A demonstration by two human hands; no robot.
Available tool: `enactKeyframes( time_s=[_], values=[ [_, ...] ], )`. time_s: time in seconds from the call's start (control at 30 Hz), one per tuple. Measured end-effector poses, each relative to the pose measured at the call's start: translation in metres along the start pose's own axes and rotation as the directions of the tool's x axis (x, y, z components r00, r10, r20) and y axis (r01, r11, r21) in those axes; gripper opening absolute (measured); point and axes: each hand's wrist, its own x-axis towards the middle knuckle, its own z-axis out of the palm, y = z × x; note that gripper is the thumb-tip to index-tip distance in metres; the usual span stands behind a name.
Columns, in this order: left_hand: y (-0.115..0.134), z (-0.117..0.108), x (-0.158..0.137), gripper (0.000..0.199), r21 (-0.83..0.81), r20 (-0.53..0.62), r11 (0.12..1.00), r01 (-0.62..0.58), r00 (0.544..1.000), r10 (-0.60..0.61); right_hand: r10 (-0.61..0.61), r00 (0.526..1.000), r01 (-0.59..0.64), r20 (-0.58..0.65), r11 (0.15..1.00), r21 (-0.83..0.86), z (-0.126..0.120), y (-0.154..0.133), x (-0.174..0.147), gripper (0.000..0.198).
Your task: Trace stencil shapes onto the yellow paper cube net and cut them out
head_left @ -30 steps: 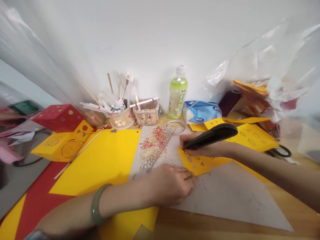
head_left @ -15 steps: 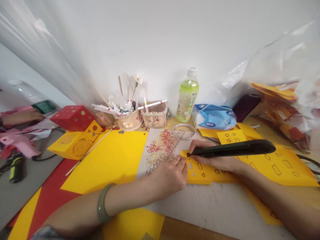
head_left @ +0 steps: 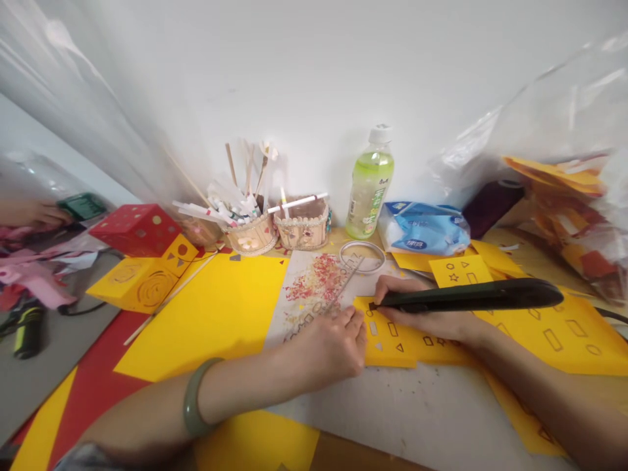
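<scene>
My right hand (head_left: 417,307) grips a long, thick black pen-like tool (head_left: 471,296), its narrow tip touching a small sheet of yellow paper (head_left: 383,351) near the top left corner. Dark outlines of shapes cover that sheet, and a few shapes show grey inside. My left hand (head_left: 336,347), fingers bent and close together, holds the sheet's left edge down; its fingertips are partly hidden. Beside those fingers a thin grey strip (head_left: 346,282) slants up to a roll of clear tape (head_left: 363,256). Small outlined shapes (head_left: 307,320) lie left of the hand.
Along the wall stand two decorated baskets (head_left: 250,239) with pens, a green drink bottle (head_left: 370,190) and a blue wipes pack (head_left: 424,229). Red and yellow boxes (head_left: 137,230), a pink glue gun (head_left: 36,278) and another person's hand (head_left: 34,212) are at left. Large yellow paper (head_left: 210,307) lies nearby.
The view has shifted slightly. The black tool's rear end appears lower and farther right, while its tip stays by the same corner of the yellow paper. Both hands keep their hold.
</scene>
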Motion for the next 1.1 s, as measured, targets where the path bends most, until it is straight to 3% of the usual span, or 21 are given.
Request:
enactKeyframes(
  time_s=[0.4, 0.57, 0.67, 0.77, 0.87, 0.97, 1.1],
  values=[
    [0.002, -0.004, 0.001, 0.025, 0.012, 0.000, 1.000, 0.007, 1.000, -0.007, 0.045, 0.990, -0.053, -0.133, 0.997, -0.054, 0.010, -0.002, -0.008, 0.010],
    [0.006, -0.001, -0.001, 0.023, 0.020, -0.032, 1.000, 0.018, 0.999, -0.017, 0.075, 0.945, -0.069, -0.319, 0.997, 0.032, 0.008, -0.014, -0.006, 0.009],
    [0.010, -0.002, 0.000, 0.021, 0.019, -0.066, 0.999, 0.033, 0.997, -0.031, 0.147, 0.918, -0.116, -0.368, 0.988, 0.104, -0.002, -0.029, -0.008, 0.009],
    [0.014, -0.006, 0.001, 0.023, 0.009, -0.097, 0.999, 0.052, 0.994, -0.050, 0.189, 0.910, -0.151, -0.369, 0.980, 0.130, -0.011, -0.047, -0.013, 0.009],
    [0.016, -0.010, 0.001, 0.020, -0.003, -0.131, 0.998, 0.068, 0.989, -0.067, 0.158, 0.931, -0.130, -0.329, 0.986, 0.108, -0.012, -0.056, -0.015, 0.007],
    [0.016, -0.013, 0.001, 0.020, -0.011, -0.169, 0.996, 0.089, 0.982, -0.089, 0.115, 0.970, -0.108, -0.213, 0.993, 0.048, -0.004, -0.050, -0.010, 0.007],
    [0.012, -0.014, 0.002, 0.019, -0.034, -0.127, 0.996, 0.083, 0.988, -0.087, 0.108, 0.985, -0.100, -0.134, 0.993, 0.061, 0.005, -0.034, -0.002, 0.009]
  ],
)
